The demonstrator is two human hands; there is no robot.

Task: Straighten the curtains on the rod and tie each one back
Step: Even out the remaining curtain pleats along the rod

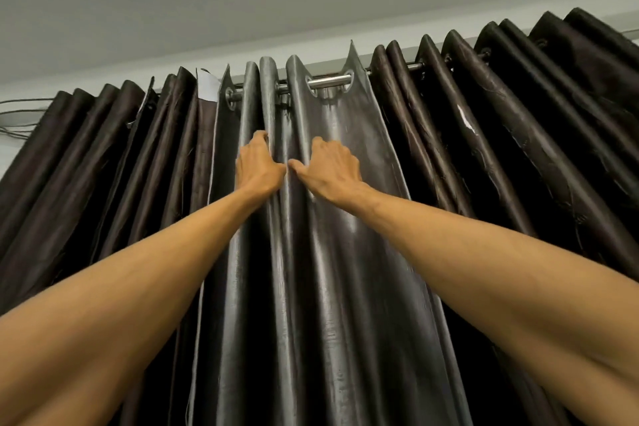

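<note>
A shiny grey curtain panel (349, 162) hangs by metal eyelets from a steel rod (328, 82) just below the ceiling. Dark brown curtains (103, 162) hang in pleats to its left, and more brown curtain (518, 135) to its right. Both my arms reach up to the grey panel. My left hand (257, 168) grips a narrow fold of it, fingers curled round the fold's edge. My right hand (332, 169) grips the neighbouring fold, fingers curled into the cloth, thumb pointing left. The two hands almost touch, a short way below the rod.
A white ceiling and a pale wall strip (242, 45) run above the rod. Thin cables (20, 114) stretch along the wall at far left. A white scuff (465, 117) marks one brown pleat on the right. A white lining (207, 86) shows at one left panel's top.
</note>
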